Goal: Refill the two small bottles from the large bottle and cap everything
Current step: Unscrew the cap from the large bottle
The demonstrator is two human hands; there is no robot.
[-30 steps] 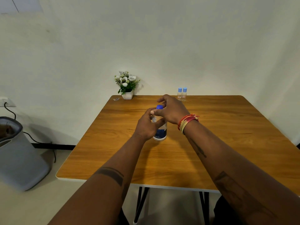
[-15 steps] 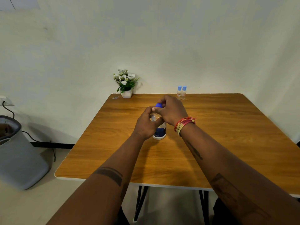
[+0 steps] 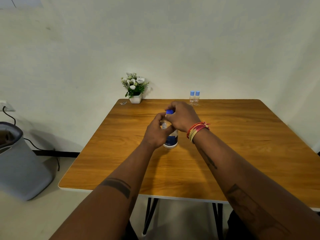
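Little has changed: bottle (image 3: 170,135) clasped by left hand (image 3: 156,131), cap (image 3: 169,112) pinched by right hand (image 3: 181,116), still on; pouring not begun

Pale wall (image 3: 173,40), wooden table (image 3: 242,153), grey bin (image 3: 22,170)

One large bottle (image 3: 171,139), two small bottles (image 3: 194,98), one flowerpot (image 3: 135,99), one table (image 3: 242,153).

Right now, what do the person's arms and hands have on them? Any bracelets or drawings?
Both arms are bare, with no sleeves or gloves. By the right hand, the wrist wears a bunch of red and yellow thread bracelets. The left forearm has a dark band tattoo. The right forearm has a thin dark tattoo and a larger faint one nearer the elbow. The left hand shows no rings.
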